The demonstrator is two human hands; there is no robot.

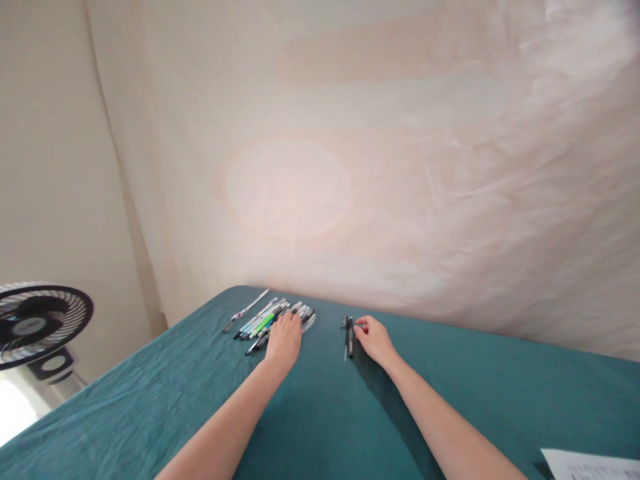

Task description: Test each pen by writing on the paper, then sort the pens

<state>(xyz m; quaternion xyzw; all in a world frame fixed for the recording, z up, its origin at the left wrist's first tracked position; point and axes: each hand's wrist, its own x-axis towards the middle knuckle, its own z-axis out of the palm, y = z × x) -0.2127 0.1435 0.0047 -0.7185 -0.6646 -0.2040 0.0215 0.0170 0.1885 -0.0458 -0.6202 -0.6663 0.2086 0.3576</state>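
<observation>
My left hand (285,339) lies palm down over the right part of a pile of pens (263,323). Its fingers stretch forward across several pens, which are partly hidden under it. A bright green pen (265,325) stands out among white, black, blue and clear ones. To the right, a small row of dark pens (351,339) lies pointing away from me. Beside that row is my right hand (374,339), its thumb and index finger bent and slightly apart, the tips at the right edge of the nearest black pen. Its other fingers are curled and partly hidden.
A teal cloth (310,420) covers the table, with a pale draped sheet (400,200) behind it. A black fan (40,327) stands off the left edge. A white printed sheet of paper (590,465) lies at the lower right corner.
</observation>
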